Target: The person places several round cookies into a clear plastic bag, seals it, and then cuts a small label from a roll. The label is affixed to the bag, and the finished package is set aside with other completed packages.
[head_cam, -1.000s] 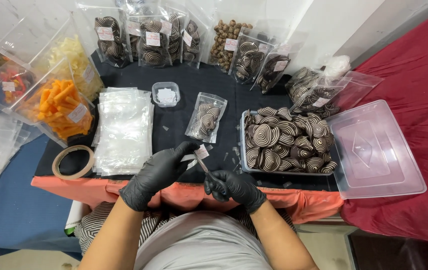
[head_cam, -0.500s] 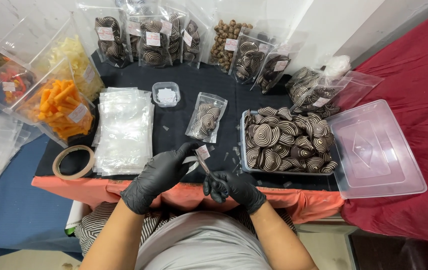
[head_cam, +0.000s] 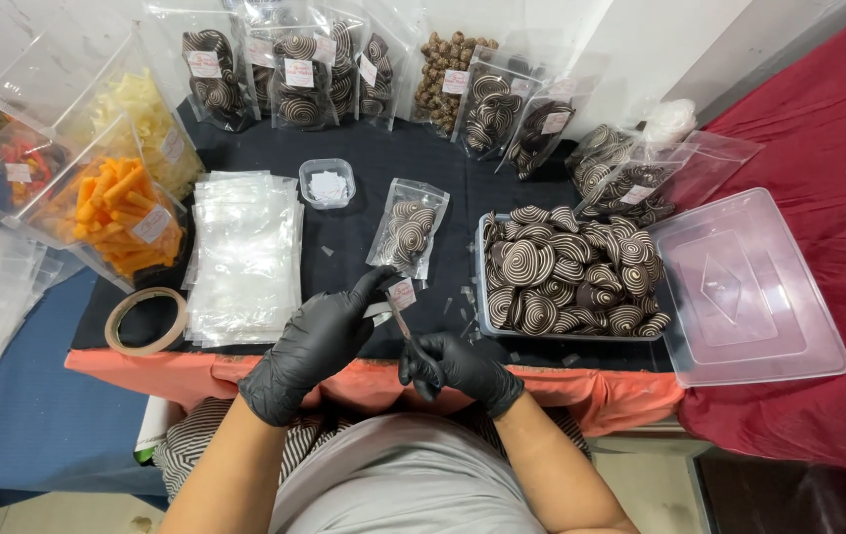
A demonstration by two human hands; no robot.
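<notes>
The small label (head_cam: 402, 294) sits pinched in my left hand (head_cam: 316, 341) near the tabletop's (head_cam: 364, 148) front edge, unmoved since a moment ago; my right hand (head_cam: 458, 368) stays closed around scissors (head_cam: 405, 331) cutting it, the filled pouch (head_cam: 408, 227) just beyond.

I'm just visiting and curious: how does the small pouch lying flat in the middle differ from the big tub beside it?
The small pouch is a soft clear bag lying flat with only a few swirl biscuits; the tub is a rigid open box heaped with many. The pouch carries a small label, the tub shows none. The tub's lid lies beside it. Both hold the same brown-and-white swirls on the dark cloth.
</notes>
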